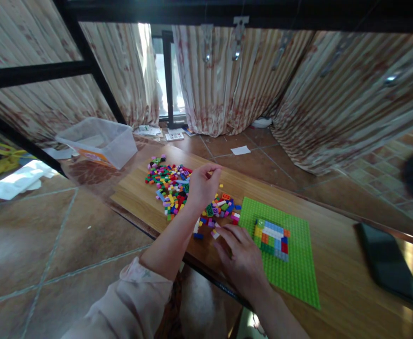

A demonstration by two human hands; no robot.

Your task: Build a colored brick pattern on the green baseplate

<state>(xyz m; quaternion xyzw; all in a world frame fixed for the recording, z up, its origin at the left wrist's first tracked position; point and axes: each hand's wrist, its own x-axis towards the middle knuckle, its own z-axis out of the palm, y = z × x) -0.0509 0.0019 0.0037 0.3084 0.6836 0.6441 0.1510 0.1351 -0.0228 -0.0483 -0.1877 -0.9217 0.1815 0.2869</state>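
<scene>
My left hand (203, 187) hovers over a loose heap of small coloured building bricks (171, 181), its thumb and fingers pinched together; whatever it may hold is too small to make out. Closer to the table's near edge, my right hand (243, 256) has thumb and fingertips around a small white brick (215, 233). A blue brick (198, 236) lies on the wood just left of it. Beyond the right hand's wrist is a green studded baseplate (296, 285), bearing a flat multicoloured block of joined bricks (273, 241).
A black phone (390, 263) lies at the right on the wooden table (337, 268). At the left, a clear plastic bin (118, 146) stands beyond the table's end. Papers (241, 150) lie on the tiled floor, before striped curtains (220, 84). Dark metal bars (33, 75) cross overhead.
</scene>
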